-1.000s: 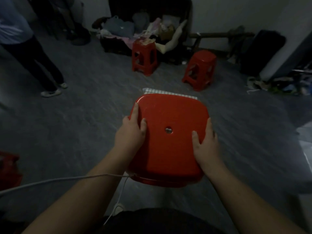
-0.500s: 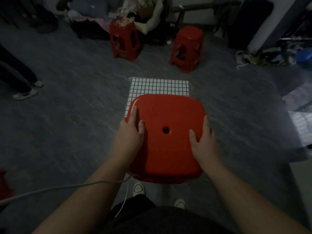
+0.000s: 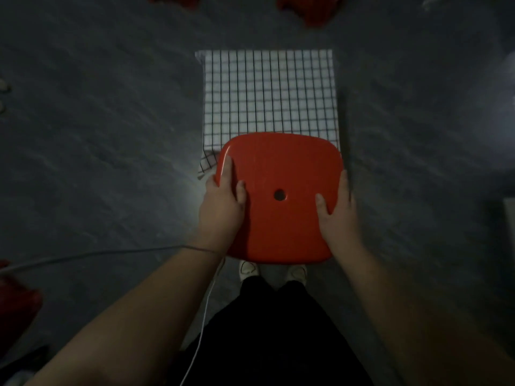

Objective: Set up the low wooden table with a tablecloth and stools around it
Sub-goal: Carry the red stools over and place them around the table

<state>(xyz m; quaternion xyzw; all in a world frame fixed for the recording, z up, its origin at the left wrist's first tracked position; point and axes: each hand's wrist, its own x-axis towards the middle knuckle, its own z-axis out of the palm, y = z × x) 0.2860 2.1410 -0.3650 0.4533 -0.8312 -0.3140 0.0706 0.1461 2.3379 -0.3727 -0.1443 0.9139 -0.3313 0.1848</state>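
Head view, looking steeply down. A red stool [image 3: 281, 196], seat uppermost with a central hole, is held at its side edges by the left hand [image 3: 223, 204] and right hand [image 3: 338, 210], thumbs lying on the seat. Its far edge overlaps the checked tablecloth [image 3: 269, 96] covering the counter. Below the stool, two pale shoes [image 3: 249, 270] stand on the dark floor [image 3: 97, 135]; a white cable [image 3: 200, 330] crosses the left forearm.

stool seat [image 3: 281, 174]: glossy red | tablecloth [image 3: 269, 96]: white, black grid check | floor [image 3: 111, 121]: dark grey, streaked | trousers [image 3: 276, 330]: black | shoes [image 3: 249, 270]: white
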